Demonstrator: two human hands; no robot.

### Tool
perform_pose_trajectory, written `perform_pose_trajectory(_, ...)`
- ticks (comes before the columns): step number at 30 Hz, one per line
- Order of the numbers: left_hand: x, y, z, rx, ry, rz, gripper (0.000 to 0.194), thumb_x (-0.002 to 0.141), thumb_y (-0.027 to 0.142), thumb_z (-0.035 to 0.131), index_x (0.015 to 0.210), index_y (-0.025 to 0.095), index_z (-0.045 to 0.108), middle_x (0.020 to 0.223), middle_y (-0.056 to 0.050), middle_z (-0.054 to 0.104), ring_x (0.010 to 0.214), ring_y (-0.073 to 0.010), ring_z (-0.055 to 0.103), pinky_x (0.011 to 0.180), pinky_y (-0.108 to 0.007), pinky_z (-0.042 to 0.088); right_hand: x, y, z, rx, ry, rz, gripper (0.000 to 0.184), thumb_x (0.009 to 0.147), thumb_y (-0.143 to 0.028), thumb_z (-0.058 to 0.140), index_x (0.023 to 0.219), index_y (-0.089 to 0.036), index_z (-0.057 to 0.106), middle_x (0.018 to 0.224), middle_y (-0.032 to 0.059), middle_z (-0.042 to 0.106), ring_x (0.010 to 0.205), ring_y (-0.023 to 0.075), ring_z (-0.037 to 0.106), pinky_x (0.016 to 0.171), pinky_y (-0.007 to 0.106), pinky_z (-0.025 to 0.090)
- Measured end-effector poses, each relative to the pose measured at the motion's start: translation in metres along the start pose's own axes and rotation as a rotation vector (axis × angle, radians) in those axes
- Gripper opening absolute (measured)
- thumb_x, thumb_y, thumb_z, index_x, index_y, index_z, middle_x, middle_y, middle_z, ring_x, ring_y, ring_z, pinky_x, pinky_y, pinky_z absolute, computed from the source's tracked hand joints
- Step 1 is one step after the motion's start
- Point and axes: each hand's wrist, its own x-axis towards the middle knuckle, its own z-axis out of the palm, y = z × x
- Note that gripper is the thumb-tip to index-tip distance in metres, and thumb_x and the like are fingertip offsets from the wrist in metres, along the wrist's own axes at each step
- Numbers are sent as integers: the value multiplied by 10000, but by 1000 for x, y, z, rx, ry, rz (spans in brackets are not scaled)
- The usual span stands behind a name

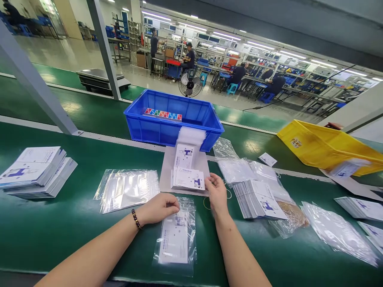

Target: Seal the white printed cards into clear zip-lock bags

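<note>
A clear plastic bag [191, 239] lies on the green bench in front of me with a white and purple printed leaflet [173, 245] inside. My left hand [160, 208], a beaded bracelet on its wrist, has its fingers closed at the bag's upper left edge. My right hand [217, 193] pinches the right edge of the top leaflet [188, 179] on a small stack. That stack rests on a grey cardboard sheet [167, 175], by more leaflets [183, 156] and white foam [191, 135]. Empty clear bags [130, 189] lie left of my hands.
A blue bin [155, 133] stands behind the cardboard, with a yellow bin [317, 147] at the right. Leaflet stacks sit at the far left [32, 167] and right [257, 199]. Rubber bands [206, 203] lie near my right hand. A grey post [104, 48] rises behind the bench.
</note>
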Motion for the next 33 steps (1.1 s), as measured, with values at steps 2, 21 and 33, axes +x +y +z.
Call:
perform_pose_trajectory(2, 1, 0, 2, 4, -8, 8, 166, 749, 247, 490, 698, 163, 624, 749, -17, 614, 718, -152, 558, 664, -244, 425, -1, 0, 2, -96, -55, 43, 487, 583, -318, 662, 1012, -143, 510, 748, 8, 600, 581, 136, 589, 569, 280, 479)
perform_pose_trajectory(21, 3, -6, 5, -242, 70, -7, 159, 707, 283, 581, 655, 143, 638, 775, -35, 611, 732, -165, 562, 659, -258, 438, -19, -34, -10, -43, -404, 1, 156, 652, -306, 637, 729, -171, 617, 659, 3, 581, 585, 122, 516, 575, 262, 423)
perform_pose_trajectory(33, 1, 2, 9, -558, 185, -123, 267, 646, 298, 648, 861, 150, 589, 791, -26, 606, 647, -141, 568, 619, -285, 469, -40, -38, 3, -216, -959, 9, 159, 682, -295, 637, 589, -168, 613, 624, -8, 550, 595, 115, 494, 591, 256, 399)
